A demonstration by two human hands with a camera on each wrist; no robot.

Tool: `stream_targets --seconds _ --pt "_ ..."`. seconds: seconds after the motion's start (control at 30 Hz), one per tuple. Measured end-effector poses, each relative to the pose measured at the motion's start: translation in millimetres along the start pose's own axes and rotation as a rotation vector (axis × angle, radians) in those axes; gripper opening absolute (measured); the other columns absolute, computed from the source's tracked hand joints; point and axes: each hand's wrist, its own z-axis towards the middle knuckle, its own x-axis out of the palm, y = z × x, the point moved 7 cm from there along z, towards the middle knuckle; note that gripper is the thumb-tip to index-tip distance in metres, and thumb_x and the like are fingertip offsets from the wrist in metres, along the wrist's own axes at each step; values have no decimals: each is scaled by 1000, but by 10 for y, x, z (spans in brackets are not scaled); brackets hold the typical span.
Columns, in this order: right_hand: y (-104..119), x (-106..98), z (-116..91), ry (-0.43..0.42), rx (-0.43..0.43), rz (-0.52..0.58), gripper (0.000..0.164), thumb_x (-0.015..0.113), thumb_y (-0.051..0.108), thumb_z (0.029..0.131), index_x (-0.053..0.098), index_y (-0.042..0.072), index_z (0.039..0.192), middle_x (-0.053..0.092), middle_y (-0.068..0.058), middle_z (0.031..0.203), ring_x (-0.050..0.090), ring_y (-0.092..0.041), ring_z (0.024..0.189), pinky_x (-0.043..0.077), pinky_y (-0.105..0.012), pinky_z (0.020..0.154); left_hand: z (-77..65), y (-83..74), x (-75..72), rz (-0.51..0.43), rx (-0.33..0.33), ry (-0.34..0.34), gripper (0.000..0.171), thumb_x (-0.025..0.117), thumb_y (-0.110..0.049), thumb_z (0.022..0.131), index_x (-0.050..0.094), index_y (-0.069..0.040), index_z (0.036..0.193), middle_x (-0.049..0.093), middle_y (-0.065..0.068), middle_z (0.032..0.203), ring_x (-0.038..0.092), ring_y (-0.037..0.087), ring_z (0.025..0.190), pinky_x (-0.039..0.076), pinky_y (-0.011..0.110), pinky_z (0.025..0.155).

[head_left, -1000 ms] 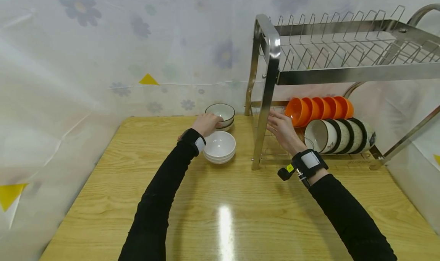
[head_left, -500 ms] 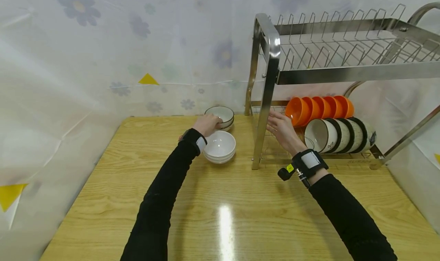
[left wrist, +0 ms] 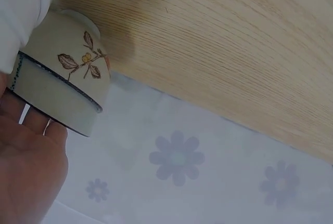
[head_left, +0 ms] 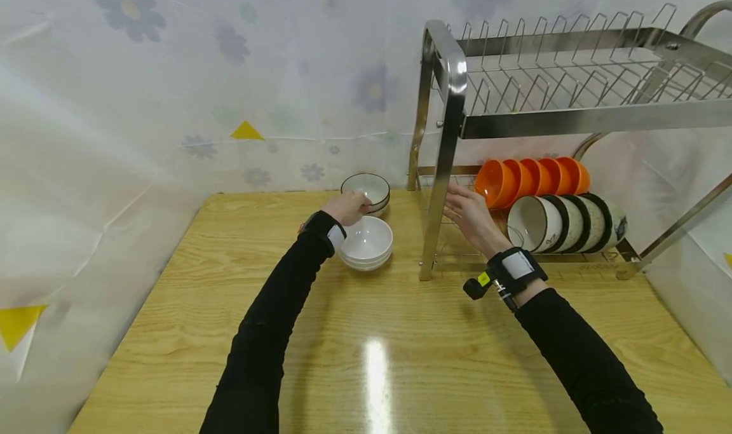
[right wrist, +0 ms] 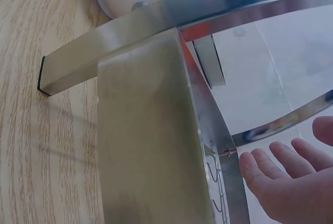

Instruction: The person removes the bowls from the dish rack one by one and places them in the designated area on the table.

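My left hand [head_left: 347, 208] is at the near rim of the upper of two nested dark-rimmed bowls [head_left: 365, 185], gripping it. Seen from the left wrist, the fingers of that hand [left wrist: 28, 161] lie along this upper bowl [left wrist: 62, 102], with the thumb hidden. The lower bowl [left wrist: 49, 39] bears a brown leaf pattern. Just in front stands a stack of plain white bowls [head_left: 368, 238], partly overlapped by the left hand. My right hand [head_left: 471, 218] reaches behind the front left post of the metal dish rack [head_left: 445, 173]. Its fingers are extended and hold nothing in the right wrist view.
Several orange bowls [head_left: 493, 183] stand on edge at the back of the rack's lower tier. Before them is a row of dark-rimmed patterned bowls [head_left: 532, 225]. The wire upper tier [head_left: 572, 119] overhangs both rows. A flowered sheet [head_left: 320, 72] hangs behind the wooden table [head_left: 240, 256].
My left hand has shifted slightly right while keeping to the upper bowl's rim. The bowl's far rim dipped a little, then rose again. The right hand has stayed in place.
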Motion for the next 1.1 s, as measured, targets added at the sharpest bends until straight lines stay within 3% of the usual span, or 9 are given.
stream_targets --seconds 0.17,0.5,0.63,0.7,0.77,0.87,0.93,1.0,1.1 --pt "8 2 -9 -1 6 -11 53 32 14 110 20 6 161 23 -15 167 38 -21 143 28 -40 127 -14 -16 7 13 25 -6 29 44 -17 109 71 -8 105 65 9 93 52 20 80 39 30 74" --pt "59 13 -62 7 -73 -144 52 37 14 109 26 0 158 27 -20 165 40 -23 142 27 -45 128 -50 -79 -11 9 69 -30 27 42 -19 110 58 -8 91 47 5 81 44 18 76 34 31 75" --pt "126 -14 -103 -11 -144 -333 50 42 15 108 35 -1 155 36 -24 160 39 -33 145 30 -51 126 -60 -79 -16 19 78 -44 29 42 -20 110 66 -6 102 60 10 93 54 22 86 44 34 83" --pt "166 -44 -134 -32 -176 -454 50 46 16 107 39 -1 153 40 -24 157 39 -38 145 31 -55 124 -66 -71 -14 35 82 -51 32 41 -22 110 68 -5 116 67 13 110 62 25 101 48 35 99" --pt "217 -78 -174 -55 -223 -575 48 48 15 106 42 -1 151 42 -25 156 40 -42 145 34 -59 121 -72 -57 -8 51 78 -51 37 40 -25 110 63 -6 133 64 14 134 58 28 127 39 39 119" --pt "294 -149 -242 -105 -307 -728 46 49 11 104 47 0 149 45 -26 154 44 -46 140 41 -60 115 -87 -39 2 68 67 -48 46 37 -31 111 48 -9 150 47 16 156 37 30 150 19 42 131" --pt "341 -202 -286 -149 -363 -808 45 49 9 102 50 1 147 48 -26 151 57 -45 120 53 -51 98 -103 -22 6 69 57 -53 49 36 -34 111 41 -10 154 37 16 162 25 30 156 13 42 132" --pt "384 -269 -324 -206 -415 -892 44 51 9 101 53 3 144 61 -28 133 62 -35 84 53 -37 70 -126 -17 5 79 61 -69 51 36 -35 111 39 -11 155 35 16 163 23 31 157 12 43 132" --pt "452 -358 -392 -277 -506 -983 42 52 5 98 57 2 139 65 -28 120 38 -25 54 35 -32 53 -170 -13 2 89 72 -96 52 36 -36 111 38 -11 156 36 15 163 21 30 157 10 44 132"
